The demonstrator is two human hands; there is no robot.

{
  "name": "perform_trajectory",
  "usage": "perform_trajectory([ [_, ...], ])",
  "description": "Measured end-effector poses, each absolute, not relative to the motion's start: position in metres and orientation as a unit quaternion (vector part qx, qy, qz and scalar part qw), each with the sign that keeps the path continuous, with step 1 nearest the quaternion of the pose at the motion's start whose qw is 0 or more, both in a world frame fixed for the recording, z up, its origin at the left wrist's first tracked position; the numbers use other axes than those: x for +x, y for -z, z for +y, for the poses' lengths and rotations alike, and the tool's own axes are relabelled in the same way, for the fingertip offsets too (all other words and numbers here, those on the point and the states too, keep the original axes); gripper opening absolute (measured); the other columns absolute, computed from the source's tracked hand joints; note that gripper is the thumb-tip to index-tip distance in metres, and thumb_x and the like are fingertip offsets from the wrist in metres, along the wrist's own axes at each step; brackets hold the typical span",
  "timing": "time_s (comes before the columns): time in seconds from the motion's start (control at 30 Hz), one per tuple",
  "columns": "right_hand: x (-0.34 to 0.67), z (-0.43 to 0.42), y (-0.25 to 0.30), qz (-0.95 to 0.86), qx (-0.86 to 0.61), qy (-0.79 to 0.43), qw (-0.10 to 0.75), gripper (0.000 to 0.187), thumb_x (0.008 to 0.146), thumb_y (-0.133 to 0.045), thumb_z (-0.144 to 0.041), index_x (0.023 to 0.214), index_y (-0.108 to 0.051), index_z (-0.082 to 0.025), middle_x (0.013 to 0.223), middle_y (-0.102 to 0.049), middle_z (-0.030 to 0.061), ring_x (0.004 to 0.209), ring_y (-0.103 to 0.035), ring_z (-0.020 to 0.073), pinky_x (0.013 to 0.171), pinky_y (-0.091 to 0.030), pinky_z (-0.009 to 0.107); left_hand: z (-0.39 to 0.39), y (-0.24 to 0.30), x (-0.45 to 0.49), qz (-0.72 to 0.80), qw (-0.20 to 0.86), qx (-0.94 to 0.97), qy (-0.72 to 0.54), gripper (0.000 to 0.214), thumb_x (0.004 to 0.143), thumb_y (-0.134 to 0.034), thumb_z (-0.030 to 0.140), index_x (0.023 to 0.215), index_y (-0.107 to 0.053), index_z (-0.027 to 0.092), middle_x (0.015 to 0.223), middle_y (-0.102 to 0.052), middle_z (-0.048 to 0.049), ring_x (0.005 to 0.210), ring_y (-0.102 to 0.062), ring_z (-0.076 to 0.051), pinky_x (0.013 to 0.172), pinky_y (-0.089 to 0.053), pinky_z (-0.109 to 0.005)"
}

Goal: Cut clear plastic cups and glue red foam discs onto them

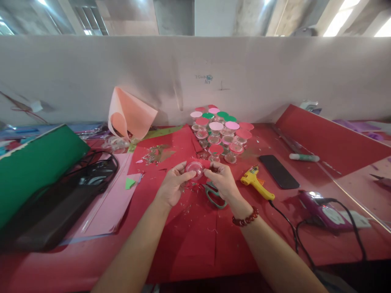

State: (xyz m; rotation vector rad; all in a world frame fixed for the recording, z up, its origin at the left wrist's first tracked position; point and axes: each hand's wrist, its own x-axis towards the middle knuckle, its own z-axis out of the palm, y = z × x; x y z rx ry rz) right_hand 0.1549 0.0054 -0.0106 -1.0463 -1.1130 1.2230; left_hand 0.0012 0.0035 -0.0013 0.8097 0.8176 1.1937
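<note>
Between both hands is a small clear round plastic cup (pixel 194 171), its round face turned up toward me. My left hand (pixel 174 183) pinches its left rim with thumb and fingers. My right hand (pixel 222 179) grips the opposite rim, and a bit of red paper shows by its fingertips; I cannot tell whether that paper is joined to the cup. Just below the right hand lie green-handled scissors (pixel 215 197), partly covered by it. Beyond the hands stand several clear cup shapes topped with red, pink and green paper discs (pixel 216 126).
Right of the hands lie a yellow glue gun (pixel 256 183), a black phone (pixel 279 171), a glue stick (pixel 304 157) and a purple power socket (pixel 325 209) with cables. Pink paper sheets (pixel 104 199) and a black bag (pixel 67 203) lie left. Paper scraps litter the red sheets (pixel 183 240).
</note>
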Motion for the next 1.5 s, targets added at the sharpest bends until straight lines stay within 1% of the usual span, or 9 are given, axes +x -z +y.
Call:
perform_trajectory([
  [0.17,0.157,0.003,0.006,-0.463,-0.428,-0.544,0.554,0.014,0.065,-0.065,-0.029,0.072,-0.065,-0.018,0.064,-0.059,-0.0021,0.057,-0.047,0.0102,0.055,-0.038,0.023,0.003,0.002,-0.001,0.354,0.686,0.382,-0.508,0.034,0.061,-0.081,0.015,0.094,-0.072,0.016,0.088,-0.075,-0.0040,0.071,-0.066,-0.011,0.070,-0.051,-0.020],
  [0.33,0.158,0.003,0.005,-0.479,-0.458,-0.531,0.528,0.014,0.064,-0.065,-0.031,0.064,-0.060,-0.018,0.056,-0.050,-0.0046,0.051,-0.039,0.0086,0.049,-0.031,0.023,0.002,-0.002,-0.001,0.370,0.684,0.387,-0.495,0.035,0.059,-0.082,0.016,0.092,-0.073,0.014,0.085,-0.074,-0.0042,0.067,-0.065,-0.010,0.065,-0.049,-0.019],
  [0.53,0.159,0.003,0.006,-0.476,-0.448,-0.533,0.537,0.013,0.064,-0.064,-0.030,0.067,-0.059,-0.018,0.057,-0.050,-0.0045,0.052,-0.040,0.0086,0.050,-0.033,0.023,0.001,-0.002,0.002,0.377,0.679,0.356,-0.520,0.037,0.060,-0.082,0.017,0.095,-0.070,0.018,0.085,-0.073,-0.0006,0.066,-0.063,-0.008,0.064,-0.048,-0.019],
  [0.77,0.161,0.004,0.007,-0.476,-0.448,-0.546,0.524,0.012,0.064,-0.065,-0.029,0.067,-0.061,-0.018,0.055,-0.051,-0.0047,0.050,-0.042,0.0086,0.049,-0.033,0.023,-0.001,-0.005,0.001,0.358,0.680,0.398,-0.502,0.043,0.063,-0.080,0.016,0.105,-0.068,0.017,0.098,-0.072,-0.0048,0.082,-0.065,-0.012,0.077,-0.048,-0.022],
  [0.9,0.159,0.004,0.004,-0.465,-0.454,-0.529,0.545,0.010,0.062,-0.064,-0.027,0.065,-0.061,-0.018,0.054,-0.048,-0.0059,0.049,-0.038,0.0074,0.047,-0.031,0.022,0.000,-0.003,0.000,0.362,0.678,0.375,-0.518,0.055,0.063,-0.080,0.015,0.114,-0.063,0.022,0.100,-0.072,-0.0034,0.080,-0.066,-0.013,0.073,-0.049,-0.022],
  [1.1,0.163,0.003,0.003,-0.481,-0.442,-0.549,0.522,0.011,0.064,-0.065,-0.027,0.067,-0.063,-0.017,0.057,-0.053,-0.0042,0.052,-0.044,0.0090,0.050,-0.035,0.023,0.000,-0.004,-0.001,0.372,0.669,0.400,-0.505,0.059,0.061,-0.080,0.015,0.116,-0.060,0.019,0.094,-0.072,-0.0029,0.076,-0.065,-0.012,0.069,-0.050,-0.021],
  [1.3,0.165,0.004,0.004,-0.492,-0.442,-0.533,0.528,0.012,0.063,-0.066,-0.027,0.065,-0.061,-0.017,0.057,-0.051,-0.0052,0.052,-0.041,0.0076,0.050,-0.031,0.022,-0.001,-0.009,-0.001,0.380,0.658,0.395,-0.517,0.063,0.062,-0.081,0.018,0.119,-0.055,0.019,0.090,-0.071,-0.0029,0.066,-0.064,-0.011,0.059,-0.051,-0.021],
  [1.4,0.165,0.004,0.003,-0.491,-0.435,-0.551,0.516,0.012,0.064,-0.065,-0.028,0.067,-0.063,-0.016,0.058,-0.052,-0.0046,0.052,-0.041,0.0079,0.051,-0.031,0.022,-0.002,-0.011,-0.002,0.378,0.661,0.400,-0.510,0.066,0.061,-0.082,0.017,0.121,-0.053,0.018,0.088,-0.072,-0.0034,0.066,-0.064,-0.011,0.061,-0.051,-0.021],
  [1.5,0.165,0.003,0.003,-0.503,-0.443,-0.533,0.517,0.012,0.064,-0.065,-0.028,0.064,-0.063,-0.016,0.057,-0.051,-0.0044,0.052,-0.040,0.0078,0.050,-0.030,0.022,-0.002,-0.013,-0.002,0.376,0.662,0.398,-0.511,0.071,0.060,-0.082,0.015,0.124,-0.052,0.018,0.087,-0.072,-0.0035,0.068,-0.065,-0.012,0.064,-0.052,-0.022],
])
